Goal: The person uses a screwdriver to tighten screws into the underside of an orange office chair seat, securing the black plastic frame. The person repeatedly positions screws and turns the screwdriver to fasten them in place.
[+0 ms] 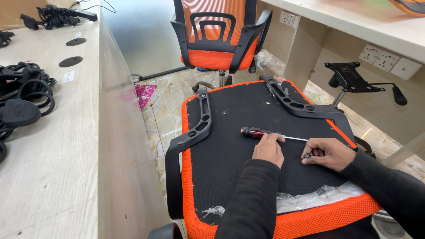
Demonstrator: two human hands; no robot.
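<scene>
At far left, black cables (20,95) lie coiled on the pale counter (53,177). Beside it, an upturned chair seat (248,146) shows its black fabric underside, edged in orange mesh, with a black armrest (195,128) bolted along its left edge and a second one (296,104) at upper right.

The screwdriver (265,134) lies flat on the black fabric, near the seat's middle. Its long axis runs almost left to right, tilted slightly downward toward the right. The handle (black with red stripes) points left; the thin metal shaft points right, toward the right hand.

The left hand (268,149) rests palm down on the seat, its fingertips touching the screwdriver just right of the handle. Its grip is loose and not closed around the tool.

The right hand (327,153) lies on the fabric with thumb and forefinger pinched narrowly on a small dark screw (307,155), just below the shaft tip.

Further back stand an orange-and-black chair (219,35) and, at right, a black seat mechanism (349,76) on its post.
</scene>
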